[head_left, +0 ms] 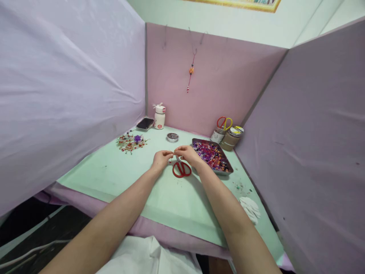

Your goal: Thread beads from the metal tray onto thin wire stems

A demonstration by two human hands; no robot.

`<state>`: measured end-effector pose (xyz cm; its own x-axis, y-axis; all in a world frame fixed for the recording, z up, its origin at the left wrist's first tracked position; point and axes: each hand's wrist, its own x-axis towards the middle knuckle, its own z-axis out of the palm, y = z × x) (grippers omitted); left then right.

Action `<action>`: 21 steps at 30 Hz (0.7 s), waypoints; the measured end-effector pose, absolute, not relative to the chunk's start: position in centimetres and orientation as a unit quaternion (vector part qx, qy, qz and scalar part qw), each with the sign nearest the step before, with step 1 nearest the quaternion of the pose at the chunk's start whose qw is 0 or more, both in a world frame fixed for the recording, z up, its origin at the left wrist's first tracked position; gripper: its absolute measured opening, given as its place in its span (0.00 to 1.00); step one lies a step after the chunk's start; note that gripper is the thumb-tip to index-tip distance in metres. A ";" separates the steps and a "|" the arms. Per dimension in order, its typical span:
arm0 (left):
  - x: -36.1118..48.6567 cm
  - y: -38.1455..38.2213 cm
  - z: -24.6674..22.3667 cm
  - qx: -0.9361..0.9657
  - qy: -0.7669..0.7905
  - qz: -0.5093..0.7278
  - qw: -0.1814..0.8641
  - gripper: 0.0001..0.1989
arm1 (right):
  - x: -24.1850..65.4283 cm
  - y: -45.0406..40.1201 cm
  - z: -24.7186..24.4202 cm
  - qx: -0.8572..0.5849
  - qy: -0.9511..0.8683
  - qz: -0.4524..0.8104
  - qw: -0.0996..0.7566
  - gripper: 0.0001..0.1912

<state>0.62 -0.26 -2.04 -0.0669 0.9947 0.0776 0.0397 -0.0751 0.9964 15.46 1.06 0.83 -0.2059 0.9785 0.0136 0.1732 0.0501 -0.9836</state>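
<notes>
My left hand and my right hand meet over the middle of the green table top, their fingertips nearly touching. Both sets of fingers are pinched together on something too small to make out. Just below them lie red-handled scissors, handles toward me, the blades partly hidden under my right hand. A metal tray full of purple, red and orange beads stands right beside my right hand. Behind my hands is a small round container.
Beaded strands lie at the left, near a white bottle and a dark tray. Back right are a jar and a can with scissors. White gloves lie front right. A beaded string hangs on the back panel.
</notes>
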 end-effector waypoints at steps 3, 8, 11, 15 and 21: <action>0.6 -0.4 -1.8 0.501 0.496 0.539 0.461 0.12 | 15.7 1.0 0.7 -0.456 -0.578 0.543 0.404 0.07; 0.6 -0.4 -1.5 0.479 0.491 0.555 0.471 0.11 | 16.0 1.4 0.3 -0.452 -0.537 0.601 0.383 0.08; 0.6 -0.5 -1.3 0.471 0.486 0.560 0.478 0.11 | 16.1 1.7 0.1 -0.453 -0.527 0.619 0.367 0.07; 0.6 -0.5 -1.4 0.472 0.478 0.557 0.489 0.13 | 16.1 1.7 0.1 -0.444 -0.515 0.639 0.360 0.07; 0.4 -0.3 -1.9 0.478 0.473 0.552 0.493 0.17 | 16.0 1.4 0.4 -0.450 -0.497 0.649 0.360 0.06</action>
<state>0.44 -0.31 -1.87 -0.0573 0.9965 0.0613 -0.0914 -0.0663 0.9936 16.02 1.36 0.43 -0.3361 0.9141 -0.2268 -0.0205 -0.2478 -0.9686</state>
